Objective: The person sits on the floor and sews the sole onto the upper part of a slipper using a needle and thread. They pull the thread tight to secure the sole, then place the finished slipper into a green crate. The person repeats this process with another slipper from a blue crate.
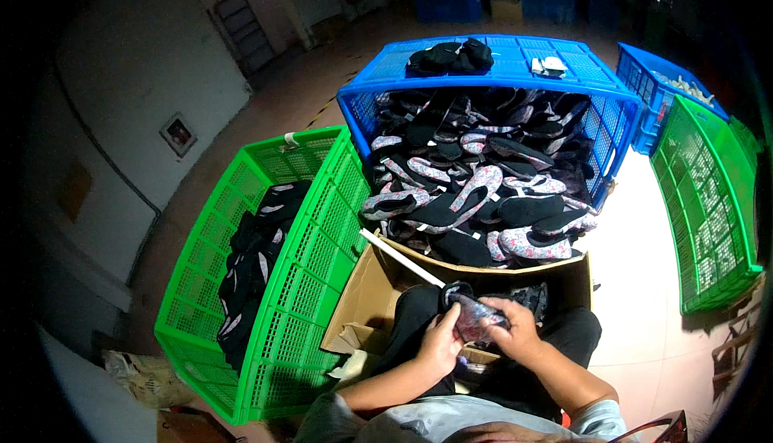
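Observation:
My left hand and my right hand together hold a dark slipper-like shoe over my lap, fingers curled around it from both sides. Just beyond my hands lies an open cardboard box with a thin white stick resting across its edge. Behind the box, a tipped blue crate spills a big pile of black and floral-trimmed shoes.
A green crate on my left holds several dark shoes. Another green crate lies on its side at the right, with a blue crate behind it. A dark bundle sits on top of the blue crate. A pale wall runs along the left.

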Tool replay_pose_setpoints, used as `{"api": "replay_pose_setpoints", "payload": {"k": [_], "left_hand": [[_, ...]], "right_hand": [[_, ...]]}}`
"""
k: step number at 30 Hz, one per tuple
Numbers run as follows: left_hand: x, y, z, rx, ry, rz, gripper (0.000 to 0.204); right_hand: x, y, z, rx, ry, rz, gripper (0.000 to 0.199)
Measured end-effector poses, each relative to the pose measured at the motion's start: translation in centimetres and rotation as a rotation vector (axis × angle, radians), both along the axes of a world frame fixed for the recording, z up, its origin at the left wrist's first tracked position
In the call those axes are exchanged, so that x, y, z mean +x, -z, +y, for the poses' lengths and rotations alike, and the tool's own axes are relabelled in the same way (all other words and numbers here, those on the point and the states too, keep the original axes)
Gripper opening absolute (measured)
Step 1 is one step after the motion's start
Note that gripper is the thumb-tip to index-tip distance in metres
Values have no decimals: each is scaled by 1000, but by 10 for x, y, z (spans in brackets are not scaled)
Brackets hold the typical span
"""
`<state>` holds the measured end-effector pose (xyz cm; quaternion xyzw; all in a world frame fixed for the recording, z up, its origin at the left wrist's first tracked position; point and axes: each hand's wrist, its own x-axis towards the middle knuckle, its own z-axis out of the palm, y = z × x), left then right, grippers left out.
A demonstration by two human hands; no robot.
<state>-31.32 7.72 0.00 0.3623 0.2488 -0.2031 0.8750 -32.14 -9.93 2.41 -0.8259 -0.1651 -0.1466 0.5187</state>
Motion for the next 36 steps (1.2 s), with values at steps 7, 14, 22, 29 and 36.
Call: {"api": "replay_pose_setpoints", "payload": {"k": [7, 14, 22, 29, 36], "left_hand": [[-31, -7, 68, -158, 142, 63, 20], [-42, -14, 102, -109, 142, 74, 14], [-42, 9, 108, 487, -31, -213, 9], [-40, -17, 96, 1013, 28, -539, 7], [-32, -8, 117, 753, -76, -419, 12]], "right_hand": [[-39, 13, 48, 102, -182, 110, 38], [-46, 19, 76, 68, -256, 124, 33], [-42, 25, 99, -63, -210, 258, 29], [-10, 16, 111, -19, -133, 276, 24], [19, 10, 130, -129, -174, 301, 27]]}}
